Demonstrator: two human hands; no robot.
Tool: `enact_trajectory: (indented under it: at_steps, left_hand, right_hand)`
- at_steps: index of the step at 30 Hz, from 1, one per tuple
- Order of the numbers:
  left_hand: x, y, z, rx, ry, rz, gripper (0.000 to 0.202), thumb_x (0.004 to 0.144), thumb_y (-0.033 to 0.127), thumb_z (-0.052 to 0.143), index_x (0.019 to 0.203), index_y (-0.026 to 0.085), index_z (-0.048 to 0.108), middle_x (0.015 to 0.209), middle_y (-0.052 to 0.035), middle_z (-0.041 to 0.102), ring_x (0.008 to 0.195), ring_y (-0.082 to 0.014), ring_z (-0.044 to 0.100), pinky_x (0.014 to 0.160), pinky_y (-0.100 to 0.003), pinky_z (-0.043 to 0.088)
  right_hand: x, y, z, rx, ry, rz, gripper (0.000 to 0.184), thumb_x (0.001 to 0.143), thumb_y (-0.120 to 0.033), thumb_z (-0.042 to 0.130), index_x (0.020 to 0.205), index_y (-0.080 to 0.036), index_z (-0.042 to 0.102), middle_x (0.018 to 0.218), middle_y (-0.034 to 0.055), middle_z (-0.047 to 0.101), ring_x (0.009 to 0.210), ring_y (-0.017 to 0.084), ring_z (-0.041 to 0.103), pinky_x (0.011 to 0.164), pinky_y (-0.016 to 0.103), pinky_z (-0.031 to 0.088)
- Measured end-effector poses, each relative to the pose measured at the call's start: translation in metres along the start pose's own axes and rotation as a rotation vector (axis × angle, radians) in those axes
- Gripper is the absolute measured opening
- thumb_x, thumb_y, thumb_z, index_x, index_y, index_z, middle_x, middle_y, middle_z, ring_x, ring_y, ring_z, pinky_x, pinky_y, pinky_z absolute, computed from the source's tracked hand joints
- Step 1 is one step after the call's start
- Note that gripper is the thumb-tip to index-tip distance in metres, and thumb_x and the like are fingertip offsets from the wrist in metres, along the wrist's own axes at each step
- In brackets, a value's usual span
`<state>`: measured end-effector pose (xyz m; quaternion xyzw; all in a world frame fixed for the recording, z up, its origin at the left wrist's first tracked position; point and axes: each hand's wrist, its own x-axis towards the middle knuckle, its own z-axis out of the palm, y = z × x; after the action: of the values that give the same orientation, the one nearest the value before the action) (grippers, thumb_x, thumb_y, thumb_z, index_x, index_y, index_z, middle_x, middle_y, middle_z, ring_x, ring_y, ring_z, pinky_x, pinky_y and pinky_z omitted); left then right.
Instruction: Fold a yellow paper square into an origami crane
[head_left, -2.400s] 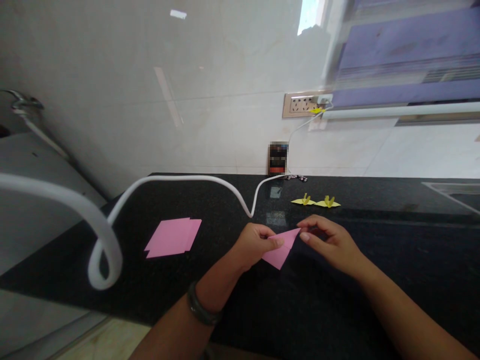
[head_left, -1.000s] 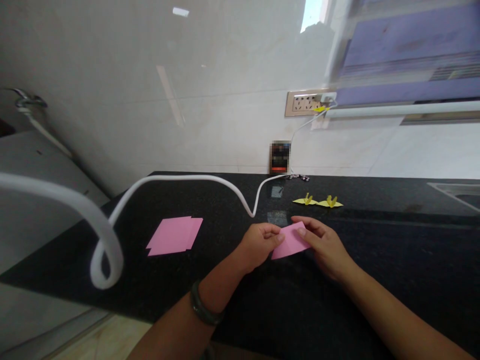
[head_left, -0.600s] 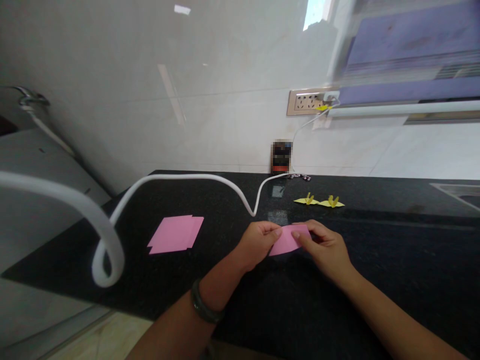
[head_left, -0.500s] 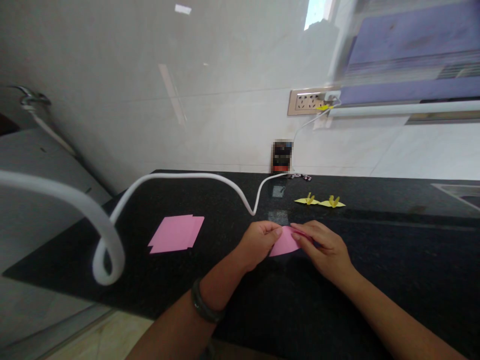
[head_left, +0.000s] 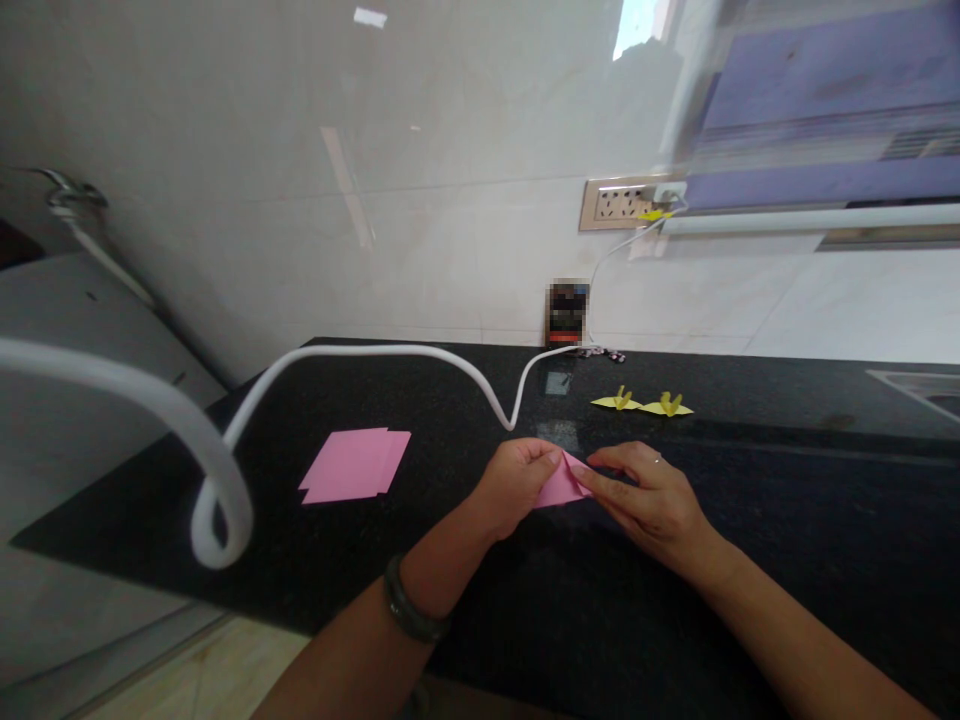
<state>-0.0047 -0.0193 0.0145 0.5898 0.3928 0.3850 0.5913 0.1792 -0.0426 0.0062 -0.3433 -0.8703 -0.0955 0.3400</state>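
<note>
A folded pink paper [head_left: 559,486] lies on the black counter [head_left: 787,520] between my two hands. My left hand [head_left: 514,485] pinches its left corner with fingers curled. My right hand [head_left: 645,495] presses on the paper's right side, fingertips closed on the fold, and hides part of the sheet. A small stack of pink paper squares [head_left: 356,465] lies flat to the left of my hands. Two finished yellow paper cranes [head_left: 641,403] sit side by side behind my hands.
A thick white hose [head_left: 217,470] loops over the counter's left end and runs toward the back wall. A thin white cable rises to a wall socket [head_left: 626,203]. A small dark object [head_left: 568,313] stands against the wall. A sink edge [head_left: 919,385] shows at far right.
The pink paper went from a lifted triangle to a smaller folded shape held low on the counter. My right hand moved in over it and now presses the fold.
</note>
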Motion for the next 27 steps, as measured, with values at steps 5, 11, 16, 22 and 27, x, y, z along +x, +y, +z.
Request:
enact_trajectory:
  at_steps: [5, 11, 16, 22, 27]
  left_hand:
    - [0.0003, -0.0007, -0.0005, -0.001, 0.005, 0.014, 0.023, 0.074, 0.03, 0.046, 0.074, 0.011, 0.059, 0.067, -0.0018, 0.055, 0.059, -0.0089, 0.044, 0.055, -0.021, 0.033]
    - [0.0013, -0.0004, -0.0019, 0.006, 0.014, 0.002, 0.023, 0.074, 0.03, 0.046, 0.075, 0.011, 0.059, 0.069, -0.0024, 0.056, 0.06, -0.0098, 0.045, 0.055, -0.022, 0.033]
    - [0.002, -0.0001, -0.0027, -0.003, 0.032, 0.009, 0.022, 0.073, 0.029, 0.047, 0.073, 0.011, 0.059, 0.068, -0.0017, 0.055, 0.059, -0.0092, 0.045, 0.056, -0.022, 0.034]
    - [0.0021, -0.0005, -0.0025, -0.03, 0.032, 0.016, 0.022, 0.073, 0.029, 0.047, 0.074, 0.01, 0.059, 0.07, -0.0037, 0.057, 0.062, -0.0106, 0.047, 0.058, -0.023, 0.035]
    - [0.0019, -0.0009, -0.0029, -0.008, 0.045, 0.033, 0.023, 0.073, 0.03, 0.047, 0.074, 0.011, 0.059, 0.071, -0.0036, 0.057, 0.063, -0.0112, 0.047, 0.059, -0.022, 0.036]
  right_hand:
    - [-0.0003, 0.0001, 0.0005, -0.007, -0.019, 0.002, 0.033, 0.076, -0.017, 0.054, 0.108, -0.025, 0.057, 0.094, 0.0087, 0.057, 0.083, 0.018, 0.052, 0.068, 0.03, 0.043]
    - [0.0008, 0.0026, -0.0007, 0.044, -0.107, -0.022, 0.036, 0.079, -0.018, 0.05, 0.114, -0.024, 0.052, 0.096, 0.0086, 0.058, 0.083, 0.016, 0.053, 0.067, 0.028, 0.044]
    - [0.0008, 0.0035, -0.0009, 0.058, -0.142, -0.027, 0.038, 0.08, -0.02, 0.05, 0.117, -0.027, 0.048, 0.1, 0.0081, 0.057, 0.086, 0.016, 0.053, 0.068, 0.028, 0.045]
    - [0.0022, 0.0019, -0.0019, 0.049, -0.149, -0.022, 0.039, 0.08, -0.021, 0.05, 0.118, -0.027, 0.047, 0.101, 0.008, 0.057, 0.086, 0.017, 0.053, 0.069, 0.029, 0.045]
    - [0.0033, 0.0011, -0.0023, 0.027, -0.137, -0.027, 0.038, 0.08, -0.022, 0.05, 0.117, -0.028, 0.048, 0.101, 0.0078, 0.057, 0.085, 0.017, 0.053, 0.068, 0.03, 0.045]
